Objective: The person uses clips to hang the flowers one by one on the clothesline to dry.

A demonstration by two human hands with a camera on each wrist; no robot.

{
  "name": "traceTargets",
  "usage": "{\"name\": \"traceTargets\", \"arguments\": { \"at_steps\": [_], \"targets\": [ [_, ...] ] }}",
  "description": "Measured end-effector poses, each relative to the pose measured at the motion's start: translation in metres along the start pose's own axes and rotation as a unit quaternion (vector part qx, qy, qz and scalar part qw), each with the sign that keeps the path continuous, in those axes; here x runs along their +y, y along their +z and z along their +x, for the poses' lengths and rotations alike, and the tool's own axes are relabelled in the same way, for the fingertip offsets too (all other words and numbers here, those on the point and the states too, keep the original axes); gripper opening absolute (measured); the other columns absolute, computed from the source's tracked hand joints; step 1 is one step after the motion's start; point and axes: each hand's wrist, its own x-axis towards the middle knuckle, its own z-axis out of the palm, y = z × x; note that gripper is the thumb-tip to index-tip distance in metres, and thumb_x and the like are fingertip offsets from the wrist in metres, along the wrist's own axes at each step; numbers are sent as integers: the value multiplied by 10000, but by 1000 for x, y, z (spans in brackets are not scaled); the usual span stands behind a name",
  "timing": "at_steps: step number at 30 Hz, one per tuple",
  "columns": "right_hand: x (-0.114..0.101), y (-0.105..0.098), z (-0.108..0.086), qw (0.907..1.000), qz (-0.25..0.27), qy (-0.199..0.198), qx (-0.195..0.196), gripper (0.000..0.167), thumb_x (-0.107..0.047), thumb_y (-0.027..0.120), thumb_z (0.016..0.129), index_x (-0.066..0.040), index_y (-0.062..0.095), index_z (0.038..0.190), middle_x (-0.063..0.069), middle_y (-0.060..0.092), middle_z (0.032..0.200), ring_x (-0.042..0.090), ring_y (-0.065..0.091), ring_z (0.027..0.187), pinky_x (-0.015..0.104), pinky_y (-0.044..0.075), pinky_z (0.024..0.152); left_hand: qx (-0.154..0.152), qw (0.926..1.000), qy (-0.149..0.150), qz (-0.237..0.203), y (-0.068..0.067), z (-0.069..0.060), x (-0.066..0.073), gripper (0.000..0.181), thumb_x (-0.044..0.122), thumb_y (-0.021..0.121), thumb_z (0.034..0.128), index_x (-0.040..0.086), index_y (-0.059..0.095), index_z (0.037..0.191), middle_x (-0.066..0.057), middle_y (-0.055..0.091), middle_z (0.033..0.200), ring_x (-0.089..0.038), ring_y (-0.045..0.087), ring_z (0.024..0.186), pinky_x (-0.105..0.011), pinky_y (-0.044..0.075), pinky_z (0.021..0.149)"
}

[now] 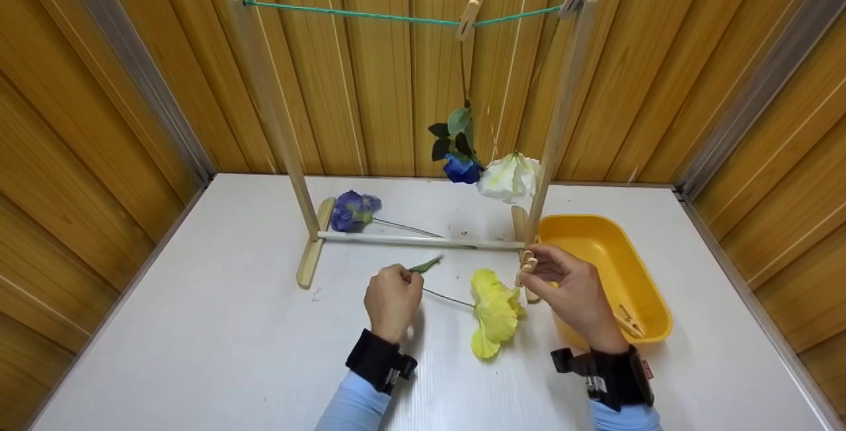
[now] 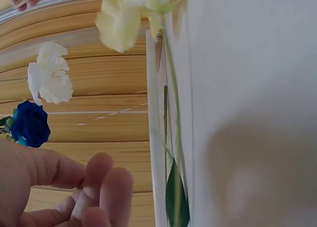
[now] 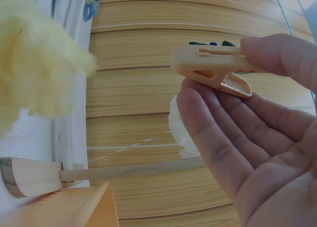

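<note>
My right hand (image 1: 578, 292) (image 3: 267, 138) pinches a wooden clothespin (image 1: 527, 266) (image 3: 208, 63) between thumb and fingers, near the right foot of the frame. Loosely curled, my left hand (image 1: 394, 299) (image 2: 74, 187) is above the table beside a stem with a green leaf (image 1: 426, 264) (image 2: 177, 197); the left wrist view shows the stem apart from its fingers. The yellow flower (image 1: 496, 315) (image 2: 119, 24) lies between my hands, stem toward the left one. Clothespins (image 1: 469, 16) on the green cord (image 1: 370, 14) hold a blue rose (image 1: 461, 168) (image 2: 30, 124) and a white flower (image 1: 510, 178) (image 2: 49, 76) upside down.
A purple flower (image 1: 353, 211) lies behind the frame's bottom bar (image 1: 416, 240), near its left foot (image 1: 308, 266). The yellow tray (image 1: 605, 233), with clothespins (image 1: 629, 322) inside, stands at the right beside my right hand. Wood-patterned walls surround the white table (image 1: 198, 325).
</note>
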Motion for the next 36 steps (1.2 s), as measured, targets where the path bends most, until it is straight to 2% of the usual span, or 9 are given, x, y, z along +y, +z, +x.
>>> {"name": "traceTargets", "arguments": {
  "at_steps": [2, 4, 8, 11, 14, 19, 23, 31, 36],
  "targets": [
    [-1, 0, 0, 10000, 9, -20, 23, 347, 108, 768, 850, 81, 694, 1188, 141, 756, 978, 73, 712, 874, 139, 556, 769, -101, 9991, 344, 241, 1, -1, -2, 127, 26, 701, 783, 67, 664, 668, -26, 629, 594, -227, 598, 524, -391, 469, 478],
    [-1, 0, 0, 10000, 43, -33, 32, 347, 115, 767, 847, 79, 697, 1185, 149, 755, 978, 84, 716, 874, 141, 558, 770, -383, 9955, 761, 420, 3, -3, -3, 47, 5, 726, 780, 33, 700, 753, -53, 649, 675, -254, 635, 598, -410, 509, 529],
    [-1, 0, 0, 10000, 79, 9, 28, 341, 126, 763, 844, 79, 699, 1176, 154, 754, 975, 87, 719, 875, 146, 562, 767, -1146, 9799, 1473, 702, 7, -9, -5, 133, -30, 736, 786, -30, 758, 918, -127, 659, 876, -315, 672, 803, -432, 569, 672],
    [0, 0, 0, 9999, 83, 64, 19, 342, 122, 766, 844, 81, 698, 1177, 156, 755, 980, 78, 717, 876, 152, 565, 771, -1413, 9685, 1821, 941, 9, -14, -6, 115, -59, 705, 793, -28, 766, 885, -152, 651, 920, -331, 658, 844, -423, 574, 688],
    [1, 0, 1, 9999, 29, 94, 33, 346, 112, 774, 842, 79, 700, 1178, 150, 756, 976, 80, 715, 872, 154, 566, 771, -1394, 9632, 1998, 1136, 9, -17, -5, 95, -84, 686, 778, -8, 742, 776, -145, 643, 853, -317, 638, 780, -403, 555, 630],
    [1, -1, 1, 9999, -67, 107, 37, 348, 102, 784, 838, 75, 701, 1175, 129, 756, 968, 95, 717, 867, 150, 564, 767, -1273, 9628, 2035, 1242, 7, -18, -1, 169, -111, 661, 737, 24, 660, 634, -116, 614, 704, -293, 621, 674, -402, 529, 550],
    [0, -1, 1, 9999, -106, 128, 27, 346, 100, 782, 840, 78, 699, 1176, 126, 758, 963, 74, 713, 866, 145, 562, 767, -1221, 9627, 2041, 1291, 5, -19, 2, 201, -112, 685, 717, 44, 630, 602, -95, 617, 643, -265, 641, 627, -394, 534, 525],
    [0, 0, 2, 9998, -124, 125, -38, 365, 101, 788, 834, 64, 701, 1186, 109, 760, 949, 77, 712, 848, 150, 565, 754, -1280, 9676, 1738, 1313, 0, -17, 6, 141, -57, 750, 739, 28, 662, 667, -100, 594, 688, -270, 630, 600, -387, 527, 536],
    [0, 0, 2, 9996, -214, 151, -36, 363, 90, 796, 831, 64, 703, 1181, 95, 758, 941, 74, 709, 835, 156, 568, 745, -1200, 9680, 1610, 1508, -3, -16, 9, 201, 0, 794, 779, 34, 637, 659, -120, 618, 651, -290, 644, 582, -401, 517, 504]
  ]
}}
